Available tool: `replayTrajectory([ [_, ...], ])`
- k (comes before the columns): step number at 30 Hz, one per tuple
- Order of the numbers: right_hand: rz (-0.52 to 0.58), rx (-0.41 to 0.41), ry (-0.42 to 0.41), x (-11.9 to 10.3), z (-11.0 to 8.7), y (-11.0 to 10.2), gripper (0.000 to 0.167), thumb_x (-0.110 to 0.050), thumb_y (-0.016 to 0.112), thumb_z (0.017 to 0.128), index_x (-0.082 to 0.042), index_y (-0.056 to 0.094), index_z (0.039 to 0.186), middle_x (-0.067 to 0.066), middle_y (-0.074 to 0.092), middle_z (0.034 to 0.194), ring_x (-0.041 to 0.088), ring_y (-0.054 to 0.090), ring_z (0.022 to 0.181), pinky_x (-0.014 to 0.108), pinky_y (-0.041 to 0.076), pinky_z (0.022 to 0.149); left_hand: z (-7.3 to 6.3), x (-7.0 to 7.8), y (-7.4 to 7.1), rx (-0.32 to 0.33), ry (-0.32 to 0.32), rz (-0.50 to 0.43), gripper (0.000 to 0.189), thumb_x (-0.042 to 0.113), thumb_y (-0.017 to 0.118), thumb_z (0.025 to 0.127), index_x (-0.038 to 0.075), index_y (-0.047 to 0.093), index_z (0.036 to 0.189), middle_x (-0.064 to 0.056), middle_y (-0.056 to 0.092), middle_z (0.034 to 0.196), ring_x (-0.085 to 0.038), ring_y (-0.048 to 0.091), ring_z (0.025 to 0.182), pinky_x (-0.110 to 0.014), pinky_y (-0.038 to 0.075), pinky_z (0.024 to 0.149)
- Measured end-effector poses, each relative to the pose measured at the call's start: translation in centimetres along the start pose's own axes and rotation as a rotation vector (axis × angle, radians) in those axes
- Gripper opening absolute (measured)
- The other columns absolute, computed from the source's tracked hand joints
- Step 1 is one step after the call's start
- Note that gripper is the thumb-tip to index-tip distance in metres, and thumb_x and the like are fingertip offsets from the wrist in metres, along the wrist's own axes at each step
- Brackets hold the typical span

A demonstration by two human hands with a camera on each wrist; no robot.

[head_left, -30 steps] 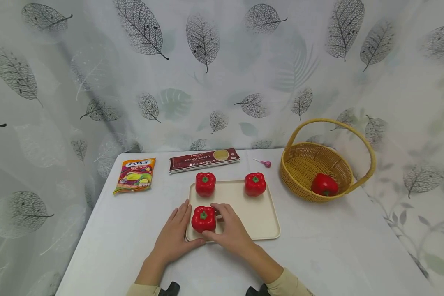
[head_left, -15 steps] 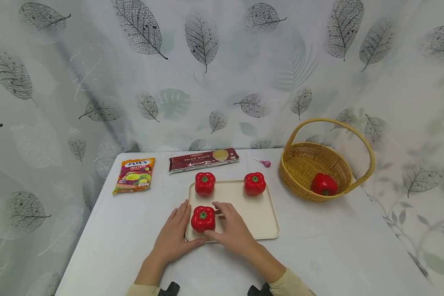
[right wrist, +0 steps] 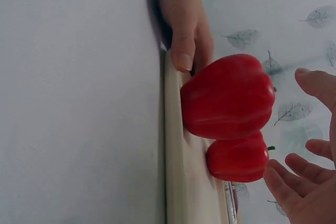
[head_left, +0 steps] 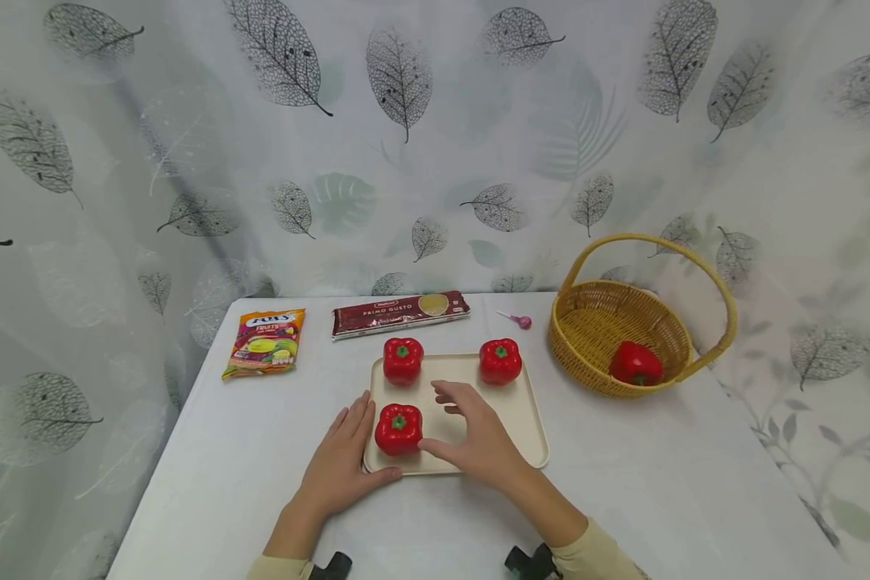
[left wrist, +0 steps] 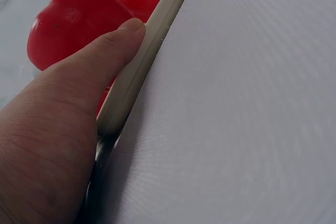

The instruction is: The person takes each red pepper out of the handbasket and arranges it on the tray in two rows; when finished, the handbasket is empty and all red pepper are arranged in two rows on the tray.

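A cream tray point(head_left: 525, 431) bears three red bell peppers: a back-left pepper point(head_left: 402, 361), a back-right pepper point(head_left: 500, 361) and a front-left pepper point(head_left: 399, 429), its green stem up. My left hand point(head_left: 342, 457) lies along the tray's front-left corner, fingers straight by the left edge. In the left wrist view its thumb point(left wrist: 118, 38) rests at the tray rim. To the right of the front-left pepper, my right hand point(head_left: 482, 439) is over the tray with fingers spread and holds nothing. The right wrist view shows its fingers apart from the nearest pepper point(right wrist: 231, 98).
A wicker basket point(head_left: 573, 354) with a tall handle stands at the right, another red bell pepper point(head_left: 635, 362) inside. Behind the tray lie a maroon Primo Gusto packet point(head_left: 401, 315) and a purple lollipop point(head_left: 524, 322). A Fox's Fruits candy bag point(head_left: 264, 344) lies back left.
My right hand has let go of the front-left pepper and drawn back to the right, its fingers spreading. The left hand, tray and peppers have stayed in place.
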State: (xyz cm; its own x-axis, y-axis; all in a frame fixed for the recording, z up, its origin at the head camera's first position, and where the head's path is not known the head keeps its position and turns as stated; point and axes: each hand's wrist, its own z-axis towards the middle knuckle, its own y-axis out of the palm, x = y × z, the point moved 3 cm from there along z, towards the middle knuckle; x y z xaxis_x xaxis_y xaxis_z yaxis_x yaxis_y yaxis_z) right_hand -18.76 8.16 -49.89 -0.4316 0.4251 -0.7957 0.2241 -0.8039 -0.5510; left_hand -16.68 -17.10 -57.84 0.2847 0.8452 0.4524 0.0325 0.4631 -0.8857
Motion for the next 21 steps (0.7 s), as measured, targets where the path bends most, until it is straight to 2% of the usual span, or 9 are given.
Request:
replayTrajectory([
  [4, -0.003, 0.030, -0.005, -0.2, 0.0, -1.5, 0.082, -0.026, 0.097, 0.084, -0.021, 0.056, 0.155, -0.007, 0.060, 0.146, 0.019, 0.062, 0.131, 0.052, 0.059, 0.104, 0.0, 0.0, 0.0, -0.011, -0.001, 0.002, 0.128, 0.086, 0.072, 0.079, 0.010, 0.028, 0.173, -0.007, 0.021, 0.180, -0.026, 0.020, 0.165, -0.052, 0.019, 0.132],
  [9, -0.047, 0.076, -0.019, -0.4, 0.0, -4.0, 0.080, -0.023, 0.097, 0.084, -0.020, 0.057, 0.153, -0.005, 0.061, 0.145, 0.021, 0.064, 0.130, 0.048, 0.059, 0.105, 0.2, 0.0, 0.1, -0.036, -0.009, 0.004, 0.129, 0.086, 0.071, 0.079, 0.011, 0.025, 0.173, -0.006, 0.019, 0.180, -0.024, 0.017, 0.165, -0.050, 0.016, 0.132],
  [11, -0.081, 0.098, -0.028, -0.4, -0.1, -5.4, 0.080, -0.023, 0.097, 0.084, -0.020, 0.057, 0.153, -0.004, 0.062, 0.145, 0.022, 0.065, 0.129, 0.046, 0.059, 0.106, 0.2, -0.1, 0.1, -0.034, -0.002, 0.009, 0.129, 0.088, 0.069, 0.080, 0.010, 0.026, 0.173, -0.006, 0.018, 0.180, -0.024, 0.017, 0.165, -0.049, 0.016, 0.133],
  [16, -0.150, 0.135, -0.039, 0.1, -0.1, -8.8, 0.080, -0.022, 0.097, 0.084, -0.018, 0.057, 0.153, 0.004, 0.064, 0.144, 0.023, 0.063, 0.129, 0.052, 0.058, 0.106, 0.2, -0.1, 0.3, -0.009, 0.019, 0.015, 0.127, 0.089, 0.066, 0.081, 0.008, 0.028, 0.172, -0.007, 0.021, 0.180, -0.024, 0.019, 0.165, -0.050, 0.018, 0.132],
  [18, -0.153, 0.142, -0.043, 0.3, -0.2, -9.9, 0.080, -0.020, 0.098, 0.083, -0.017, 0.057, 0.153, 0.006, 0.063, 0.146, 0.023, 0.063, 0.130, 0.054, 0.059, 0.104, 0.2, -0.1, 0.3, -0.001, 0.018, 0.013, 0.127, 0.088, 0.067, 0.081, 0.008, 0.030, 0.172, -0.007, 0.022, 0.180, -0.024, 0.020, 0.165, -0.050, 0.019, 0.132],
  [21, -0.160, 0.157, -0.046, 0.7, -0.3, -11.2, 0.081, -0.019, 0.098, 0.083, -0.014, 0.057, 0.153, 0.007, 0.062, 0.148, 0.025, 0.062, 0.132, 0.052, 0.059, 0.104, 0.2, -0.2, 0.3, -0.001, 0.011, 0.010, 0.127, 0.088, 0.069, 0.080, 0.008, 0.031, 0.171, -0.007, 0.023, 0.179, -0.024, 0.021, 0.165, -0.049, 0.019, 0.132],
])
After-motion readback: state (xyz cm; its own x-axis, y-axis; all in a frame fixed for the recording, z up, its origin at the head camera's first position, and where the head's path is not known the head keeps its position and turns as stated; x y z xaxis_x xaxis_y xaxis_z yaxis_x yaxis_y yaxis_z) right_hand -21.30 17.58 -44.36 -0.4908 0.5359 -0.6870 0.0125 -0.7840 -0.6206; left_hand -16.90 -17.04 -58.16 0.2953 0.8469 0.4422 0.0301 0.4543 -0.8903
